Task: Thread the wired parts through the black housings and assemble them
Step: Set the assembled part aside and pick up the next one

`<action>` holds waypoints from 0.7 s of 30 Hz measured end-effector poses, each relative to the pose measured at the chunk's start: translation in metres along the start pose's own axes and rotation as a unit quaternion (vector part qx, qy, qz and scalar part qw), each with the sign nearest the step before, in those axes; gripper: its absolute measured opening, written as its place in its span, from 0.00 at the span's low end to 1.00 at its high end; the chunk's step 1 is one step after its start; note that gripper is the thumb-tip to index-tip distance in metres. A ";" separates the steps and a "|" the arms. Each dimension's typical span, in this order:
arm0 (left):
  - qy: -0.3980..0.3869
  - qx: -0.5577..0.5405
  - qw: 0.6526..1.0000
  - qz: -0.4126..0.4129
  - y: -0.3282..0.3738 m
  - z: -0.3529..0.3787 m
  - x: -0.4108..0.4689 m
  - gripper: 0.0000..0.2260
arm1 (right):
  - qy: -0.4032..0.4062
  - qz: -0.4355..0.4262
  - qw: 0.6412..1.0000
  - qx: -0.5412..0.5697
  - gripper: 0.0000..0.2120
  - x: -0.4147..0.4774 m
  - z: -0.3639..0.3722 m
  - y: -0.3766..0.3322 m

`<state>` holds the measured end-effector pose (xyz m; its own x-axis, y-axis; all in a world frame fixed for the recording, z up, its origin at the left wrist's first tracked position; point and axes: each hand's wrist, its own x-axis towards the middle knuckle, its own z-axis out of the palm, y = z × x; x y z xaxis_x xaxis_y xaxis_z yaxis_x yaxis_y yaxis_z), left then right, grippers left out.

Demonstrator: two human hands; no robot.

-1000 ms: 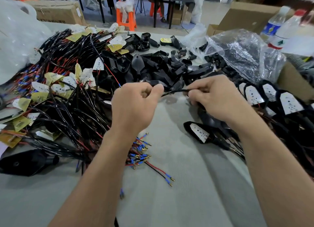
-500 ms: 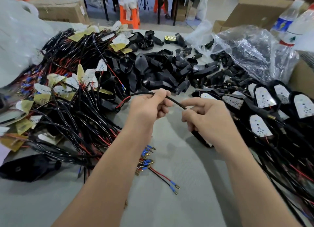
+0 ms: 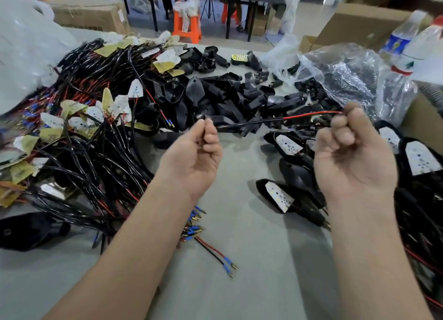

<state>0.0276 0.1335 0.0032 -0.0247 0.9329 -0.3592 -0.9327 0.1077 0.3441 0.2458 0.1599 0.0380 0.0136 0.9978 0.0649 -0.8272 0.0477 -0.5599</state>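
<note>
My left hand and my right hand are raised palm-up above the grey table, and a wired part's cable runs taut between them. The left fingertips pinch its black sleeved end; the right fingers grip its red wire end. A heap of wired parts with white and yellow boards lies at the left. Empty black housings are piled behind the hands. Assembled housings with white boards lie at the right, under and beside my right hand.
A clear plastic bag with more black parts sits at the back right, next to water bottles and cardboard boxes. Loose blue-tipped wire ends lie on the table between my forearms. A lone black housing rests at the near left.
My hands have turned palm-up and moved apart, the right hand going right. The cable that curved between them is now pulled out straight, with its red wire showing.
</note>
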 end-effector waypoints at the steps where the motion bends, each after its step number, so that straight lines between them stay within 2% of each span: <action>1: -0.002 0.016 1.000 -0.002 -0.008 0.001 0.000 0.11 | 0.012 0.010 0.998 0.065 0.04 0.002 0.002 0.003; 3: -0.008 0.039 0.999 -0.016 -0.022 0.002 -0.001 0.13 | 0.028 0.034 0.997 0.064 0.04 0.004 0.009 0.016; 6: -0.010 0.073 0.997 -0.015 -0.026 0.001 0.002 0.14 | -0.019 0.061 0.994 -0.090 0.06 0.003 0.024 0.036; 8: -0.001 0.090 0.996 0.005 -0.022 -0.001 0.006 0.14 | -0.032 0.045 0.985 -0.162 0.16 0.003 0.026 0.044; 10: 0.005 0.087 0.996 0.022 -0.019 -0.002 0.008 0.15 | -0.002 0.049 0.984 -0.172 0.25 0.000 0.019 0.048; 11: 0.002 0.076 0.997 0.025 -0.017 -0.003 0.008 0.16 | 0.009 0.073 0.987 -0.144 0.24 -0.004 0.014 0.050; 13: -0.015 0.043 0.999 0.027 -0.012 -0.004 0.007 0.17 | 0.015 0.132 0.988 -0.077 0.13 -0.014 0.007 0.055; 14: -0.027 0.029 0.999 0.028 -0.010 -0.005 0.006 0.18 | 0.012 0.148 0.987 -0.064 0.14 -0.018 0.005 0.059; 16: -0.045 0.017 0.998 0.031 -0.009 -0.005 0.006 0.20 | -0.014 0.140 0.983 -0.119 0.25 -0.021 0.003 0.065; 17: -0.046 0.023 0.998 0.034 -0.010 -0.005 0.006 0.20 | -0.034 0.113 0.977 -0.176 0.26 -0.022 0.006 0.067; 19: -0.033 0.046 0.997 0.047 -0.013 -0.004 0.007 0.19 | -0.086 0.060 0.961 -0.256 0.21 -0.026 0.013 0.071; 21: -0.022 0.066 0.996 0.056 -0.015 -0.004 0.007 0.17 | -0.088 0.046 0.964 -0.245 0.14 -0.029 0.018 0.075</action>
<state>0.0402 0.1370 -0.0081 -0.1070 0.9554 -0.2751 -0.8696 0.0442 0.4917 0.1739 0.1339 0.0089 -0.1786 0.9776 0.1111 -0.4548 0.0181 -0.8904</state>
